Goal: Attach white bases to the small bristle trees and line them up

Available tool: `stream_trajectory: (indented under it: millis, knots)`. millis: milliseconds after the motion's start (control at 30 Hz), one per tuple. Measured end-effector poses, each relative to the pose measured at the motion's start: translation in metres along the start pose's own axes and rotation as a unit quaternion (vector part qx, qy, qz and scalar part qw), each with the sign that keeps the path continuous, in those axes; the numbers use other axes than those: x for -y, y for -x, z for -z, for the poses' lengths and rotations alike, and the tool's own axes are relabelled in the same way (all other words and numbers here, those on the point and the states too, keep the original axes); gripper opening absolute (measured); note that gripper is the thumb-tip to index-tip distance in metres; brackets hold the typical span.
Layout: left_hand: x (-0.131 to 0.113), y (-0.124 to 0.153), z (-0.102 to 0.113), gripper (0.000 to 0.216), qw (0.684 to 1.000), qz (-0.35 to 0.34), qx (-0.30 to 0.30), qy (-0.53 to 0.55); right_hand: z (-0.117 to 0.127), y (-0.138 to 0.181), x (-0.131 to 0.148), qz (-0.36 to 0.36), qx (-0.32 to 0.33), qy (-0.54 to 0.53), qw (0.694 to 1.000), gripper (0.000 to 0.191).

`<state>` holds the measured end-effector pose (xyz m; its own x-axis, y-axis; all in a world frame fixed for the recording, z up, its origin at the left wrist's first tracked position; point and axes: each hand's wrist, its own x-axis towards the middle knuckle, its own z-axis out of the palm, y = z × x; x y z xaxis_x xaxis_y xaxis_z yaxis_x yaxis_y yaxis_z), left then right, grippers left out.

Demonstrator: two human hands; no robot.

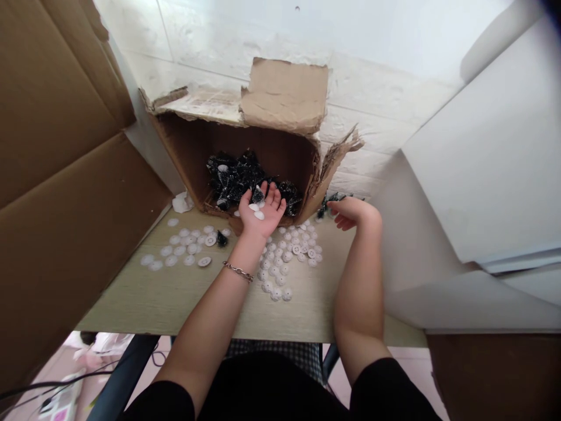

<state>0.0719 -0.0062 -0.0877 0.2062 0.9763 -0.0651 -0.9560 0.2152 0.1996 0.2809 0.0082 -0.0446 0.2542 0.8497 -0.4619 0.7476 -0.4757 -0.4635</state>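
Palm up, my left hand [263, 213] is in front of the carton's mouth with its fingers loosely spread. A miniature Christmas tree [258, 195] with a frosted tip lies against its fingers, and a few white discs [259, 216] rest on the palm. My right hand [350, 213] hangs beside the carton's right side, its wrist bent and its fingers loosely curved and apart. Close to its fingertips stand several dark green miniature trees [322, 209], partly hidden by the carton and the hand. No object shows plainly between those fingers.
An open cardboard carton [175, 155] lies on its side, with a pile of frosted miniature trees [239, 175] inside. White scalloped discs [276, 272] cover part of the wooden table [184, 304]. A single tree [222, 238] lies at left. Cardboard [83, 228] and white panels [491, 146] flank the table.
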Motion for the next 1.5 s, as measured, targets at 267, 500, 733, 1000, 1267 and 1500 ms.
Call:
stream_trajectory:
  millis: [267, 500, 733, 1000, 1267, 1500]
  knots:
    - [0.001, -0.002, 0.002, 0.03, 1.0, 0.008, 0.013, 0.001, -0.025, 0.103, 0.06, 0.377, -0.076, 0.032, 0.923, 0.031]
    - [0.005, -0.002, -0.002, 0.027, 0.998, -0.03, 0.054, 0.019, -0.075, 0.08, 0.098, 0.515, -0.294, -0.066, 0.803, 0.028]
    - [0.006, -0.003, -0.001, 0.023, 0.998, -0.029, 0.045, 0.04, -0.091, 0.057, 0.098, 0.488, -0.248, -0.034, 0.836, 0.035]
    - [0.009, -0.005, 0.004, 0.024, 0.997, -0.013, 0.068, 0.03, -0.082, 0.064, 0.093, 0.414, -0.144, -0.044, 0.898, 0.049]
    - [0.008, -0.006, 0.003, 0.023, 0.996, -0.027, 0.082, 0.02, -0.083, 0.064, 0.094, 0.41, -0.135, -0.054, 0.9, 0.049]
    - [0.004, -0.003, 0.002, 0.029, 0.997, 0.018, 0.073, -0.006, -0.058, 0.076, 0.086, 0.449, -0.125, -0.088, 0.88, 0.044]
